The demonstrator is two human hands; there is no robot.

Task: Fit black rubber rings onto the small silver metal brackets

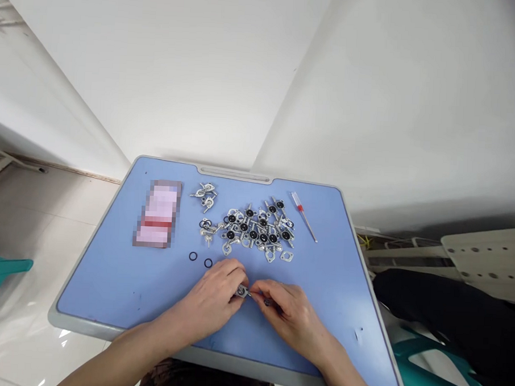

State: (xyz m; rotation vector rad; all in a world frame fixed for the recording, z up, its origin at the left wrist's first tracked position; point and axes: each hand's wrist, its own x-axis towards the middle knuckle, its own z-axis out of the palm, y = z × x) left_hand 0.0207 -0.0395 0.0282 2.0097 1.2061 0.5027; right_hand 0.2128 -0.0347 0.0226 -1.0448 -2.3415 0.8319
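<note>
1. Blue tabletop (329, 310) with a pale grey rim stood against a white wall (203, 71).
2. Left hand (219, 294): found nearly closed, with a small metal fitting (242, 291) pinched between thumb and fingers. The fitting was held near the front edge of the tabletop, its flat face partly exposed.
3. Right hand (292, 317): fingers were curled, with thumb and fingertips pinched together beside the thin end of the fitting. A small dark piece (268, 301) showed under the curled fingers; its type could not be told.
4. Beyond the hands lay a crowded pile of metal parts (253, 235), many topped with black discs. One loose flat plate (286, 256) lay at its near right edge.
5. Two black rings (192, 256) lay apart from each other, near the left hand. A small mixed cluster (207, 230) sat just left of the pile, and a further group of fittings (205, 194) lay beyond it.
6. A screwdriver (304, 216) with a clear and red handle lay right of the pile, tip toward the person.
7. A pink sheet (157, 214), pixelated and unreadable, lay at the left.
</note>
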